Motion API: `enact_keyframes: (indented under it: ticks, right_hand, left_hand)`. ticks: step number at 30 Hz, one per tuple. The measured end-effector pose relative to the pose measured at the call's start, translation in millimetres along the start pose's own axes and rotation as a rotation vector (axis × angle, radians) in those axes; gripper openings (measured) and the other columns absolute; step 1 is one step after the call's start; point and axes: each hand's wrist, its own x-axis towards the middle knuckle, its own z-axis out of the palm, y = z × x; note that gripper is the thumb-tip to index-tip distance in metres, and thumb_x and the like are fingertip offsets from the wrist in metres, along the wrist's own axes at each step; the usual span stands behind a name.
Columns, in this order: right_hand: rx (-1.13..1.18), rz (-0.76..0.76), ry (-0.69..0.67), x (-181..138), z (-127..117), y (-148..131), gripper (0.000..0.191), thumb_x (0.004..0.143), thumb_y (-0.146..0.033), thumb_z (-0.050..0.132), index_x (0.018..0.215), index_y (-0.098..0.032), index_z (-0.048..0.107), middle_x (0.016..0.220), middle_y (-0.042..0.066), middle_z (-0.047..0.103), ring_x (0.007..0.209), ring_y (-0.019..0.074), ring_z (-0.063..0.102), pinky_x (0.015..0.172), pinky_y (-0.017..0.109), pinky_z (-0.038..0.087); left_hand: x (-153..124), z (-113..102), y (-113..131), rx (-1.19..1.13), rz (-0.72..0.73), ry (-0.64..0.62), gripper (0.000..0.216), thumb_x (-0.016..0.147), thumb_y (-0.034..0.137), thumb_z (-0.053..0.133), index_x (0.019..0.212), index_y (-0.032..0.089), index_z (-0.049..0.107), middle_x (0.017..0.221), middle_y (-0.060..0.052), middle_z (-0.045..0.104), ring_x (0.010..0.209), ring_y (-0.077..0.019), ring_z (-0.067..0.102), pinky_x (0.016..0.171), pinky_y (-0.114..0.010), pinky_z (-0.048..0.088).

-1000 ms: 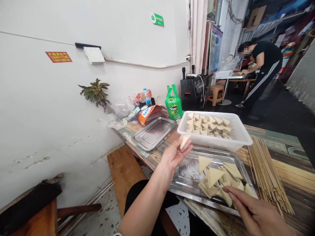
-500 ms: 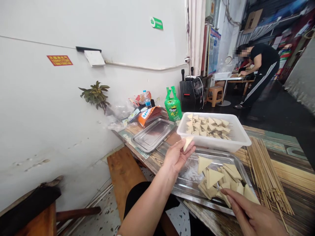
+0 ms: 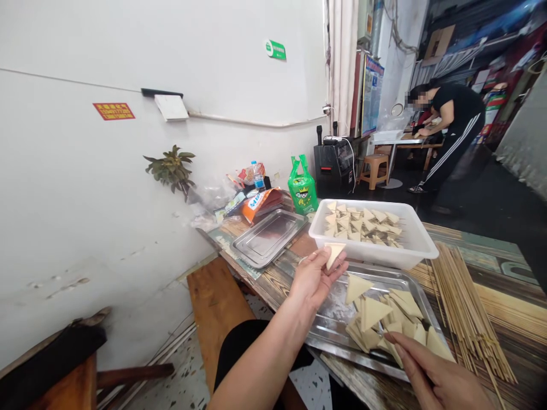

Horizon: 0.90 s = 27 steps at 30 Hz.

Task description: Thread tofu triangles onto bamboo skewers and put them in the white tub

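My left hand (image 3: 318, 274) is raised over the left end of a metal tray (image 3: 325, 341), pinching a pale triangular tofu slice (image 3: 334, 254) between thumb and fingers. More triangular slices (image 3: 374, 313) lie heaped on that tray's right side. At the tray's near right edge, my right hand (image 3: 436, 364) is closed in a pinch. A slim, greyish tip shows ahead of its fingertips beside the heap, but I cannot make out what it is. Behind the tray stands a white plastic tub (image 3: 371, 250) with rows of skewered triangles (image 3: 361, 222).
Bamboo skewers (image 3: 470, 313) lie bundled at the right. Another metal tray (image 3: 269, 236) is at the left, near a green bag (image 3: 302, 191), an orange packet (image 3: 260, 205) and a water bottle (image 3: 257, 176). A person (image 3: 455, 114) bends over a table further back.
The whole view has shifted slightly, with things appearing a little lower and further right. Both hands keep their pinch, and the slice in my left hand is turned a little more toward me.
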Motion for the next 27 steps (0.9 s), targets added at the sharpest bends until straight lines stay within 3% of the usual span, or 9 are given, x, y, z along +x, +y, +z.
enact_keyframes:
  ticks: [14,27]
  right_hand:
    - [0.002,-0.035,0.025,2,2,0,0.025,0.084,-0.02,0.042,0.102,-0.017,0.059,0.086,0.005,0.073,0.069,0.0164,0.07,0.057,0.019,0.056]
    - [-0.048,-0.024,0.041,5,3,-1,0.026,0.085,-0.022,0.041,0.099,-0.016,0.061,0.085,0.005,0.073,0.069,0.0166,0.07,0.059,0.022,0.056]
  left_hand:
    - [-6,6,-6,0.013,0.019,0.014,0.008,0.076,0.012,0.059,0.083,0.01,0.057,0.092,-0.012,0.064,0.086,-0.0228,0.064,0.08,-0.04,0.051]
    - [-13,9,-17,0.072,-0.034,-0.026,0.013,0.074,0.016,0.06,0.086,0.01,0.059,0.085,-0.011,0.067,0.072,-0.0163,0.064,0.064,-0.027,0.052]
